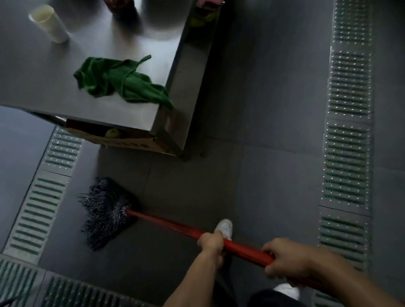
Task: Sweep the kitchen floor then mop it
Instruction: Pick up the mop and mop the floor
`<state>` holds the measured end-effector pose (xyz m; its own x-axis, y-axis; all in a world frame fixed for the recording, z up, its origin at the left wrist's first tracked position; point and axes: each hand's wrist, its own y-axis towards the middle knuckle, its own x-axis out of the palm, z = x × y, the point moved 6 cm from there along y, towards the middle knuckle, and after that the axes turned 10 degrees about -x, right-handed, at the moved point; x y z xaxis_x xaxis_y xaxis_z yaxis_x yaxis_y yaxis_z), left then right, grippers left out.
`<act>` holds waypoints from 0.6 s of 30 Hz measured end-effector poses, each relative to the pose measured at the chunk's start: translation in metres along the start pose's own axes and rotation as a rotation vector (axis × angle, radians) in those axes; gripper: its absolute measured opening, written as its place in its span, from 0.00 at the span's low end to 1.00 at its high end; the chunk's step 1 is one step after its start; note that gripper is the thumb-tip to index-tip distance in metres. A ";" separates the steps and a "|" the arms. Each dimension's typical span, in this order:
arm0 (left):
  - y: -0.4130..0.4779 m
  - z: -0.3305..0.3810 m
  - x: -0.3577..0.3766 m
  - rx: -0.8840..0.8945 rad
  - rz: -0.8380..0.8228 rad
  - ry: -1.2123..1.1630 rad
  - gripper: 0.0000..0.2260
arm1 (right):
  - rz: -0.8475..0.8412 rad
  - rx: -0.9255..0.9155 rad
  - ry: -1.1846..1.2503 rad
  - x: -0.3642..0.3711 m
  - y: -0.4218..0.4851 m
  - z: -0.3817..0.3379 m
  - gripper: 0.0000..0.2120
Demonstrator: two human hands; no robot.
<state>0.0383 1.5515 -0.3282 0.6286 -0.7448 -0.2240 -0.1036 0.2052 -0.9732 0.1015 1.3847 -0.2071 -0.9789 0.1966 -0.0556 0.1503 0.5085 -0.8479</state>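
A mop with a red handle (pixel 168 223) and a dark stringy head (pixel 106 210) lies on the grey tiled floor (pixel 257 148), its head spread out near the corner of a steel table. My left hand (pixel 212 244) grips the handle lower down, near my white shoe. Farther up the same handle, my right hand (pixel 287 258) grips it too. The handle runs from bottom right up to the left. The image is blurred by motion.
The steel table (pixel 30 70) carries a green cloth (pixel 122 83) and a pale cup (pixel 49 23). A cardboard box (pixel 122 139) sits under it. Metal drain grates run along the left (pixel 42 204), the bottom (pixel 62 300) and the right (pixel 347 140).
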 end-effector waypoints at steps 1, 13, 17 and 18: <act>0.002 -0.010 0.014 0.002 -0.042 -0.023 0.11 | 0.000 -0.005 -0.012 -0.003 -0.009 0.010 0.09; -0.074 -0.162 0.166 0.153 -0.075 0.107 0.04 | 0.054 -0.001 -0.046 -0.024 -0.170 0.189 0.04; -0.106 -0.225 0.226 0.155 -0.135 0.190 0.03 | 0.107 0.019 -0.112 -0.038 -0.239 0.248 0.11; -0.113 -0.239 0.240 0.156 -0.147 0.216 0.02 | 0.117 0.033 -0.097 -0.040 -0.253 0.264 0.12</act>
<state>0.0166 1.1980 -0.2841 0.4481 -0.8880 -0.1031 0.1067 0.1676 -0.9801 0.0666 1.0271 -0.1292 -0.9639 0.1702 -0.2047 0.2614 0.4590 -0.8491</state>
